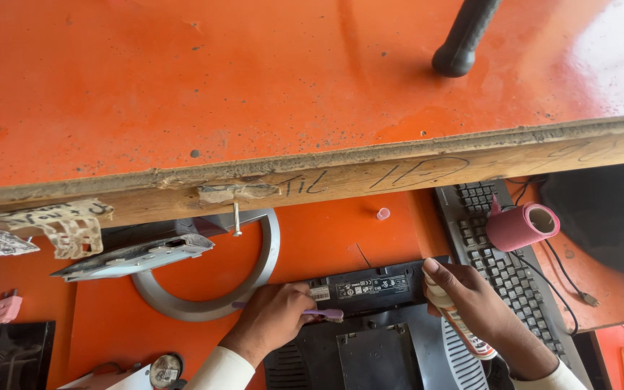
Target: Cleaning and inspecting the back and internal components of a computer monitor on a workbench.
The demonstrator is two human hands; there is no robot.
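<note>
While left hand (pixel 272 318) fingers clamp a purple brush (pixel 324 314) on the monitor back (pixel 370 339) & right hand (pixel 482 307) fingers grip a spray can (pixel 460 325), cleaning looks barely begun.

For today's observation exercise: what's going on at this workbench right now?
A person works on the back of a black monitor lying on an orange table. The left hand holds a purple toothbrush against the monitor's rear panel. The right hand grips a small spray can beside it. A keyboard with a pink tape roll lies to the right.

Left hand (pixel 272 318) fisted knuckles up; right hand (pixel 474 303) curled, index finger extended.
</note>
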